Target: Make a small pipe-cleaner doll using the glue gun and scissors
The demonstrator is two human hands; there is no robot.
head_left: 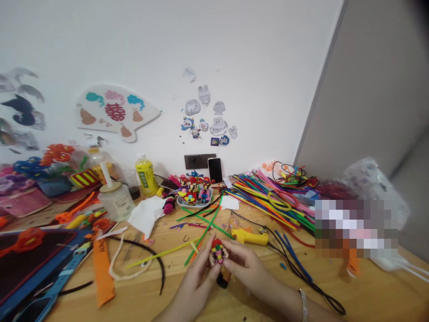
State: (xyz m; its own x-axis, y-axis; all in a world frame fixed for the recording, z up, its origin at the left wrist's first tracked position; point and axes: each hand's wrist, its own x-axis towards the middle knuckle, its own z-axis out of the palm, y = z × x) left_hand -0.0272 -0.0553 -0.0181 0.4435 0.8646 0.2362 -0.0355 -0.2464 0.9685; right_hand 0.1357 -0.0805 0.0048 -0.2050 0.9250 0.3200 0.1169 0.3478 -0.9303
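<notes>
Both hands meet over the front middle of the wooden table, closed around a small colourful pipe-cleaner doll (218,256) with a red top and a pink body. My left hand (197,279) grips it from the left side, thumb near its lower part. From the right, my right hand (246,268) pinches it with thumb and fingers. A dark cylindrical piece (223,280) shows just below the doll; whether it is joined to it I cannot tell. Beyond the right hand lies a yellow glue gun (250,237) with a black cord.
Bundles of coloured pipe cleaners (268,199) spread at the back right. A white tray (200,205) holds several similar dolls. Left of it stand a yellow bottle (146,175) and a glass jar (116,203). An orange strip (103,273) and a blue watch (56,281) lie at left.
</notes>
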